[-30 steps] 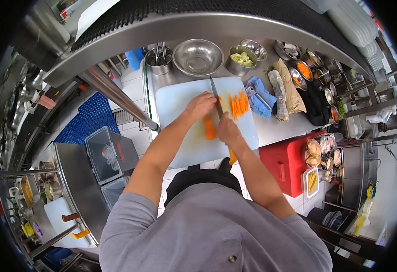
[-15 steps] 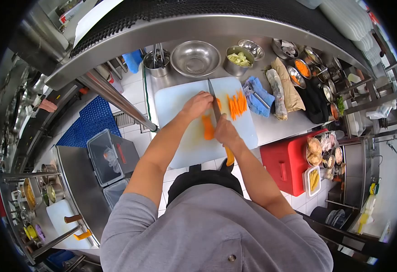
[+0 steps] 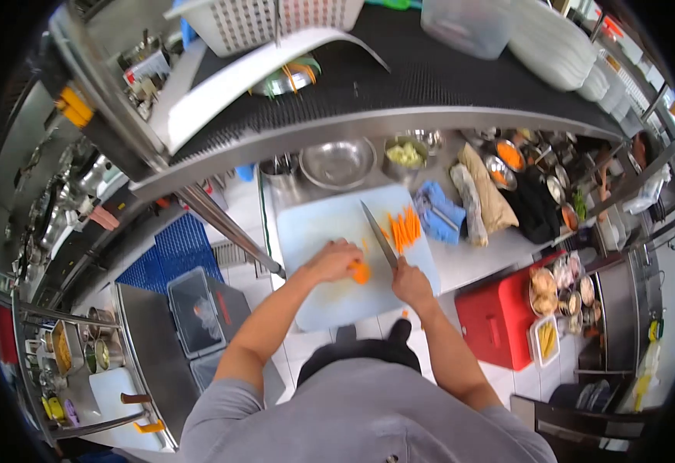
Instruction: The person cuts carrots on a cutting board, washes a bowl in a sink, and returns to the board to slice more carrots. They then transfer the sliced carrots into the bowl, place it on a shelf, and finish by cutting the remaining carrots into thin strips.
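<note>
Head view: right hand point(image 3: 412, 279) holds knife point(image 3: 378, 234) beside carrot point(image 3: 361, 272).

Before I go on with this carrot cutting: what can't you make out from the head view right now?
- Carrot: mostly hidden under the left hand; its length is unclear.
- Knife handle: covered by the right hand; the grip cannot be seen.
- Bowl far rim: cut off by the shelf.
- Small tins at right: contents too small to tell.
</note>
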A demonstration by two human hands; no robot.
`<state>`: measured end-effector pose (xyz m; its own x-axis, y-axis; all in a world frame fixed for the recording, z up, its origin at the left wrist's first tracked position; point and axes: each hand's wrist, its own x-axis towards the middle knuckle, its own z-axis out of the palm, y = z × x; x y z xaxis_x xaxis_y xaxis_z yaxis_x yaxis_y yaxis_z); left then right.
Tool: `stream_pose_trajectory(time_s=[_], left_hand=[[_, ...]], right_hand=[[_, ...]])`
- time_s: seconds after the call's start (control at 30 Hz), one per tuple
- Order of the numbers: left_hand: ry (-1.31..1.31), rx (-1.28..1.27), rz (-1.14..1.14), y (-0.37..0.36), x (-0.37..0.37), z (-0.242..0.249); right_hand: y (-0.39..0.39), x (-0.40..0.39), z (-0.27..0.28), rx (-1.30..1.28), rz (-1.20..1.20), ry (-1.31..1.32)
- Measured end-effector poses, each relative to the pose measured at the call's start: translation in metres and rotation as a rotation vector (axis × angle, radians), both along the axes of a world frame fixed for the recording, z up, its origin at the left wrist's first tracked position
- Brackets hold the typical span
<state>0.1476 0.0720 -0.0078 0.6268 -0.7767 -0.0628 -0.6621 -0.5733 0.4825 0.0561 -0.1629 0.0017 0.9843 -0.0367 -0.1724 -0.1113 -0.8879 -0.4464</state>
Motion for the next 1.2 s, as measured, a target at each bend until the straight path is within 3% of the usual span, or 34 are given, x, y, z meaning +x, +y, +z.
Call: stream_pose_trajectory(time_s=[0.1, 0.2, 0.33, 0.4, 0.47, 0.6, 0.67, 0.9, 0.97, 1.2], left_hand=[[-0.021, 0.0, -0.038, -0.005, 0.008, -0.001], [0.132, 0.152, -0.081, -0.01, 0.018, 0.008], [-0.193, -0.141, -0.026, -0.028, 0.045, 0.003], [-0.417, -0.296, 0.13, -0.037, 0.037, 0.006], [-0.34, -0.267, 0.028, -0.035, 0.033, 0.001], [-0.371, -0.32, 0.04, -0.026, 0.021, -0.009], [-0.164, -0.345, 0.316, -0.03, 0.017, -0.012], [-0.195, -0.384, 0.292, -0.057, 0.024, -0.018], [-0.279, -0.396, 0.302, -0.056, 0.024, -0.021], [-0.268, -0.261, 0.392, -0.054, 0.02, -0.019]], right_hand=[[0.005, -0.002, 0.014, -0.029, -0.024, 0.028], [-0.003, -0.004, 0.009, 0.003, 0.001, 0.015], [-0.018, 0.0, -0.02, -0.02, -0.028, -0.052], [-0.016, -0.003, -0.012, 0.021, -0.066, -0.015], [-0.007, -0.005, 0.005, 0.003, -0.107, 0.035], [-0.004, -0.005, 0.014, -0.021, -0.095, 0.073], [0.001, -0.006, 0.016, -0.023, -0.074, 0.059], [-0.002, -0.001, 0.027, -0.178, 0.063, 0.168], [-0.003, 0.003, 0.019, -0.165, 0.104, -0.006], [0.003, 0.006, 0.025, -0.194, 0.188, 0.024]])
